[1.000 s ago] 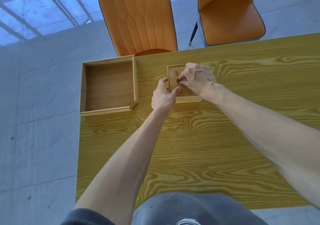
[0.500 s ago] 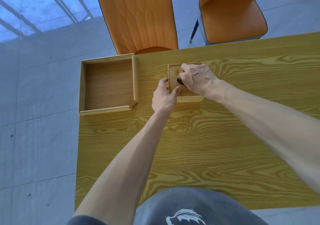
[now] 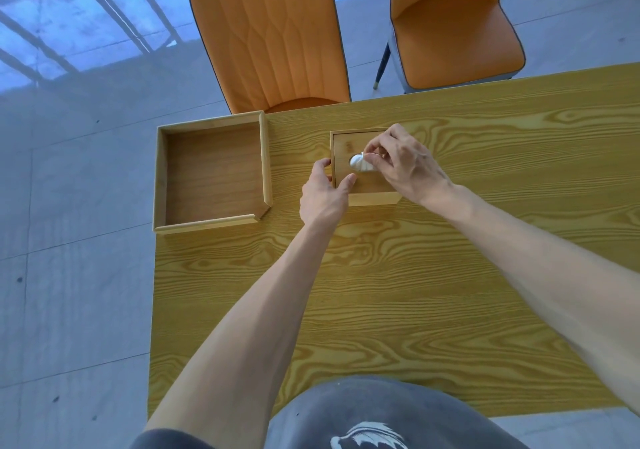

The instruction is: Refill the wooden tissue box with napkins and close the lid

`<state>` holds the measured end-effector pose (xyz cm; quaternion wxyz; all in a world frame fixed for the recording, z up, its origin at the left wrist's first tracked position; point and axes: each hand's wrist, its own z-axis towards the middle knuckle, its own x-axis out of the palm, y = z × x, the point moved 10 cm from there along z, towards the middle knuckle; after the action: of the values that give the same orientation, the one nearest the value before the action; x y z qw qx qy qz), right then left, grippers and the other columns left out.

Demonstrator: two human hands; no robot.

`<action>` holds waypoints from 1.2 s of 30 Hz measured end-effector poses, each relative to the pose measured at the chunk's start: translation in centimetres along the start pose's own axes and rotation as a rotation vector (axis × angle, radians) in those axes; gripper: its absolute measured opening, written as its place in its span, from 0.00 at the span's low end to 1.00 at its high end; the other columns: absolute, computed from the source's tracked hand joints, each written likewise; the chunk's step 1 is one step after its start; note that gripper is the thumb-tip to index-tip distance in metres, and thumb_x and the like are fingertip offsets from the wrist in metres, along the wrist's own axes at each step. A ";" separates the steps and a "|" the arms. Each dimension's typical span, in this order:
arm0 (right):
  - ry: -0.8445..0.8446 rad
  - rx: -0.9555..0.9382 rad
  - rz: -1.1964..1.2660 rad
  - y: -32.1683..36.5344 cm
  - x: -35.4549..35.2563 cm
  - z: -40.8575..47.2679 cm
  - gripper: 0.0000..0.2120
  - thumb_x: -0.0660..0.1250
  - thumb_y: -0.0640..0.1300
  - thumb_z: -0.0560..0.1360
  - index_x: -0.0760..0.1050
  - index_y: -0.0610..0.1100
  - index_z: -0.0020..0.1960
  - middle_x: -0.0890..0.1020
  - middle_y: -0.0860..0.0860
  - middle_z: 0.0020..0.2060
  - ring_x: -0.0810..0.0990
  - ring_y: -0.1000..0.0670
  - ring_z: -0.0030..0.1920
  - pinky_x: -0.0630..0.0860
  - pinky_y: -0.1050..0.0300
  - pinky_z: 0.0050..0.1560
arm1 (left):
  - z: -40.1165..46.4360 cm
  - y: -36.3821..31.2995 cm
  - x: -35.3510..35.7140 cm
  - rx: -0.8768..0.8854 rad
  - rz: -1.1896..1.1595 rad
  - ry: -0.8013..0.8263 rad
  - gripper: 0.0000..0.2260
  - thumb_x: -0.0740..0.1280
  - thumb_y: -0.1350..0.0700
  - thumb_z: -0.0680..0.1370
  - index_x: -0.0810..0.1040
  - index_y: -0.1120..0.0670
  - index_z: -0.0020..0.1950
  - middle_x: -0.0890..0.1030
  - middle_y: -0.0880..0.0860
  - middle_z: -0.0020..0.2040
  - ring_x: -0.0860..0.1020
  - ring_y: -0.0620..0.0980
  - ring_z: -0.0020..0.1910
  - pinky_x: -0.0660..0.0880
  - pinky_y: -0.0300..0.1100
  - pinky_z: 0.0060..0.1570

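Observation:
The wooden tissue box (image 3: 372,197) stands on the yellow table (image 3: 415,275) with its lid (image 3: 348,144) on top. A white napkin (image 3: 360,164) sticks up through the round hole in the lid. My right hand (image 3: 403,163) pinches that napkin with fingertips over the lid. My left hand (image 3: 323,194) grips the box's left front corner, thumb on the left side and forefinger on the lid.
An open wooden tray (image 3: 211,175) lies at the table's far left corner, overhanging the edge. Two orange chairs (image 3: 270,36) (image 3: 453,29) stand behind the table. Grey tiled floor (image 3: 69,206) lies to the left.
My right hand has lifted slightly and drawn a white napkin tip out of the lid's hole, where before only the dark hole showed. My left hand stays on the box.

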<state>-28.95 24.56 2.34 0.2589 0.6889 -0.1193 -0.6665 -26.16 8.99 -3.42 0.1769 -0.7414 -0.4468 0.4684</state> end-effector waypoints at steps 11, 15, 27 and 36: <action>-0.160 0.168 0.095 -1.7 0.5 -0.1 0.10 0.71 0.49 0.76 0.83 0.44 0.52 0.77 0.46 0.49 0.77 0.52 0.39 0.75 0.58 0.42 | -0.1 -0.1 0.0 -0.015 0.003 -0.002 0.26 0.70 0.45 0.76 0.67 0.45 0.72 0.80 0.50 0.61 0.80 0.53 0.55 0.78 0.53 0.56; -0.218 0.211 0.319 -2.9 0.4 -0.9 0.11 0.70 0.50 0.77 0.81 0.44 0.53 0.74 0.48 0.48 0.72 0.59 0.36 0.75 0.60 0.46 | -0.1 -0.2 0.0 -0.010 0.003 -0.002 0.26 0.70 0.45 0.76 0.67 0.45 0.73 0.80 0.51 0.62 0.80 0.53 0.57 0.78 0.53 0.57; -0.208 0.180 0.574 -2.8 0.9 -1.7 0.09 0.67 0.48 0.79 0.76 0.44 0.55 0.69 0.46 0.47 0.70 0.57 0.42 0.72 0.72 0.44 | -0.2 -0.2 0.1 -0.007 0.005 0.001 0.26 0.69 0.44 0.77 0.66 0.45 0.73 0.79 0.51 0.62 0.79 0.53 0.58 0.77 0.54 0.58; -0.223 0.252 0.718 -3.4 0.7 -1.9 0.08 0.63 0.55 0.80 0.74 0.52 0.54 0.75 0.47 0.53 0.75 0.54 0.49 0.73 0.66 0.49 | 0.0 -0.1 0.2 -0.009 0.024 0.012 0.27 0.69 0.44 0.77 0.65 0.45 0.74 0.78 0.52 0.65 0.79 0.54 0.60 0.76 0.55 0.59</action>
<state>-27.62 27.47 -0.06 0.3746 0.5530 -0.4608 -0.5844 -26.12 9.23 -3.48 0.1706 -0.7504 -0.4389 0.4639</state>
